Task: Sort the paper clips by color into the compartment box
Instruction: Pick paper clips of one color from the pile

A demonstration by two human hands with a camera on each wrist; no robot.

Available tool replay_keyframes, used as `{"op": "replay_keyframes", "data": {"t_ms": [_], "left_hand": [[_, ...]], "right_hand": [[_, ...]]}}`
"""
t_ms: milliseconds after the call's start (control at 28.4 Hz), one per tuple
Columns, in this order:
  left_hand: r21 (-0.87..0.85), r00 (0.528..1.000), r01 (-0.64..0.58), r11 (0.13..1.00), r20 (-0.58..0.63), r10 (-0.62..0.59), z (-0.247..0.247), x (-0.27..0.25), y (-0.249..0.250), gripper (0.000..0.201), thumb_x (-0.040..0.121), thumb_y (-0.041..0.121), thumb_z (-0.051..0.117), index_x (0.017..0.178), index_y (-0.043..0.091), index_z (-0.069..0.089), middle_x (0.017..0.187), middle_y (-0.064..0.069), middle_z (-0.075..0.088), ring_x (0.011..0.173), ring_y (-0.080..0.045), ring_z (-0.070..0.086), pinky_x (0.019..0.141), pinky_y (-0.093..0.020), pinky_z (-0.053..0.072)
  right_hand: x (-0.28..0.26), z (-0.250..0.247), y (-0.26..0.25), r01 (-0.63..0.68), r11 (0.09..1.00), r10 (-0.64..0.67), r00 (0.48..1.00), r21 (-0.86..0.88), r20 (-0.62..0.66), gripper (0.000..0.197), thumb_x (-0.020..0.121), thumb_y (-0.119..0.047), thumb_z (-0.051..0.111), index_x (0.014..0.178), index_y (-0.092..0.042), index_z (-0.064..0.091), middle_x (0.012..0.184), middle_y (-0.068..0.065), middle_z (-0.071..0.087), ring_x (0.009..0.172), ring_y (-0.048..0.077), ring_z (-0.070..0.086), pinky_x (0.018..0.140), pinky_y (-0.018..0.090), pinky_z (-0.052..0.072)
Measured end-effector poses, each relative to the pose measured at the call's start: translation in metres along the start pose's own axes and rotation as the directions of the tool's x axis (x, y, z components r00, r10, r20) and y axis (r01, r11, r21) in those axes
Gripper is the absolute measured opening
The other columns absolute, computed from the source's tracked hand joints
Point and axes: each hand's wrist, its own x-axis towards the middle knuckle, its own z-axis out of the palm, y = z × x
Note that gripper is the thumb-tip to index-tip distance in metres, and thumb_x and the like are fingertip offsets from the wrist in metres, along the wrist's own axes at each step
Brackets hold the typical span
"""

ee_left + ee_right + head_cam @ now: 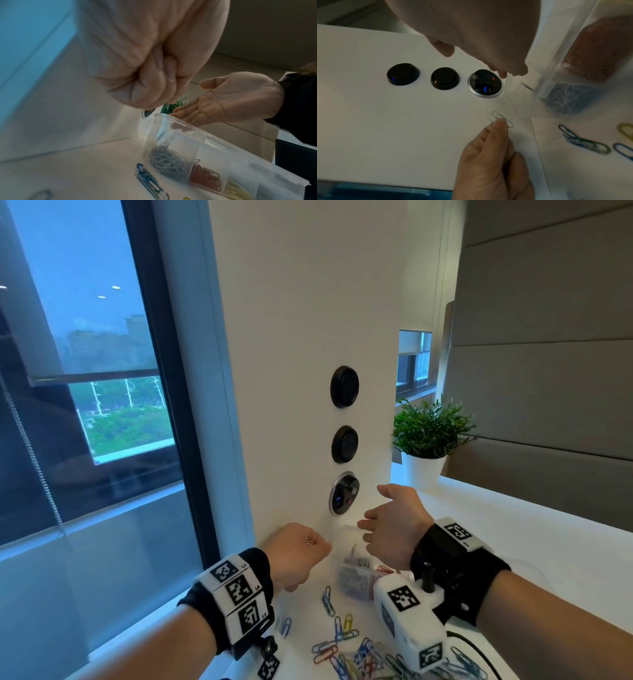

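My left hand (323,544) pinches two white paper clips (496,117) between thumb and fingertips (499,126), just left of the far end of the clear compartment box (204,136). The box stands on the white table with its lid raised. Its compartments hold grey clips (169,166), red clips (205,177) and yellow clips (237,190). My right hand (385,517) hovers open above the box, palm turned toward the left hand, holding nothing. A pile of loose coloured clips (352,652) lies on the table nearer to me.
A white wall panel with round black sockets (344,386) rises directly behind the box. A potted plant (428,433) stands at the back right. A window fills the left side, beyond the table's left edge. Single blue clips (150,182) lie left of the box.
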Motion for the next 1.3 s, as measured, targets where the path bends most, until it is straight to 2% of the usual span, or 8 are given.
{"op": "replay_keyframes", "data": {"t_ms": [176, 317, 387, 564, 740, 951, 1162, 1303], "left_hand": [[-0.006, 0.999, 0.0, 1.0, 0.04, 0.0, 0.002, 0.001, 0.006, 0.019, 0.097, 0.025, 0.053, 0.082, 0.012, 0.05, 0.05, 0.0, 0.034, 0.039, -0.013, 0.027, 0.042, -0.022, 0.024], [-0.023, 0.996, 0.012, 1.0, 0.087, -0.01, 0.004, 0.009, 0.016, 0.017, 0.097, 0.021, 0.054, 0.083, 0.013, 0.049, 0.054, 0.0, 0.032, 0.041, -0.013, 0.026, 0.043, -0.022, 0.021], [-0.003, 0.994, 0.033, 0.999, 0.105, -0.032, 0.007, 0.014, 0.02, 0.011, 0.097, 0.02, 0.055, 0.09, 0.012, 0.055, 0.057, -0.001, 0.031, 0.04, -0.013, 0.025, 0.043, -0.022, 0.019], [-0.066, 0.989, 0.143, 0.988, 0.056, -0.139, 0.014, 0.025, 0.038, 0.022, 0.098, 0.016, 0.043, 0.093, 0.004, 0.062, 0.063, -0.003, 0.037, 0.042, -0.013, 0.025, 0.044, -0.02, 0.018], [-0.425, 0.96, 0.281, 0.86, 0.111, -0.258, 0.016, 0.028, 0.055, 0.021, 0.098, 0.01, 0.035, 0.086, 0.005, 0.051, 0.063, -0.004, 0.039, 0.049, -0.013, 0.032, 0.039, -0.019, 0.028], [-0.577, 0.953, 0.301, 0.759, 0.176, -0.245, 0.019, 0.035, 0.059, 0.045, 0.105, 0.033, 0.035, 0.118, -0.007, 0.05, 0.106, -0.023, 0.052, 0.088, -0.035, 0.056, 0.084, -0.042, 0.049], [-0.507, 0.968, 0.227, 0.831, 0.21, -0.136, 0.017, 0.027, 0.058, 0.049, 0.105, 0.037, 0.03, 0.137, 0.002, 0.043, 0.137, -0.018, 0.048, 0.128, -0.032, 0.046, 0.104, -0.042, 0.037], [-0.28, 0.999, -0.037, 0.959, 0.006, 0.04, 0.009, 0.004, 0.058, 0.022, 0.098, 0.01, 0.051, 0.119, 0.004, 0.057, 0.113, -0.016, 0.064, 0.084, -0.026, 0.066, 0.078, -0.039, 0.055]], "right_hand": [[-0.017, -0.007, -0.003, 0.187, 0.826, -0.269, 0.96, -0.531, -0.08, 0.017, 0.094, -0.007, 0.048, 0.096, -0.004, 0.065, 0.108, 0.012, 0.065, 0.09, 0.023, 0.06, 0.085, 0.033, 0.05], [-0.026, -0.032, 0.0, 0.174, 0.036, -0.358, 0.922, -0.984, 0.15, 0.047, 0.091, -0.032, 0.06, 0.137, -0.021, 0.053, 0.142, -0.003, 0.051, 0.129, 0.016, 0.048, 0.112, 0.036, 0.035], [-0.027, -0.041, 0.006, 0.147, -0.159, -0.235, 0.955, -0.976, 0.182, 0.063, 0.093, -0.05, 0.054, 0.147, -0.025, 0.035, 0.152, -0.006, 0.038, 0.138, 0.017, 0.037, 0.117, 0.042, 0.025], [-0.013, -0.057, 0.025, 0.155, -0.226, -0.248, 0.946, -0.962, 0.211, 0.075, 0.093, -0.068, 0.028, 0.155, -0.028, 0.012, 0.162, -0.007, 0.016, 0.148, 0.019, 0.015, 0.118, 0.051, 0.002], [0.0, -0.069, 0.034, 0.172, -0.259, -0.283, 0.927, -0.95, 0.245, 0.122, 0.051, -0.095, -0.017, 0.155, -0.034, 0.005, 0.162, -0.012, 0.011, 0.147, 0.016, 0.011, 0.119, 0.047, 0.0], [0.006, -0.07, 0.035, 0.162, -0.289, -0.271, 0.931, -0.943, 0.244, 0.157, 0.015, -0.092, -0.034, 0.155, -0.034, 0.005, 0.161, -0.013, 0.011, 0.147, 0.016, 0.012, 0.118, 0.048, 0.002], [0.004, -0.07, 0.034, 0.178, -0.259, -0.262, 0.933, -0.949, 0.247, 0.098, 0.075, -0.087, 0.004, 0.156, -0.032, 0.005, 0.162, -0.01, 0.01, 0.148, 0.017, 0.011, 0.118, 0.047, 0.002], [-0.001, -0.066, 0.03, 0.169, -0.241, -0.277, 0.932, -0.956, 0.235, 0.07, 0.096, -0.064, 0.026, 0.155, -0.032, 0.009, 0.162, -0.011, 0.01, 0.148, 0.015, 0.012, 0.119, 0.045, 0.003]]}}
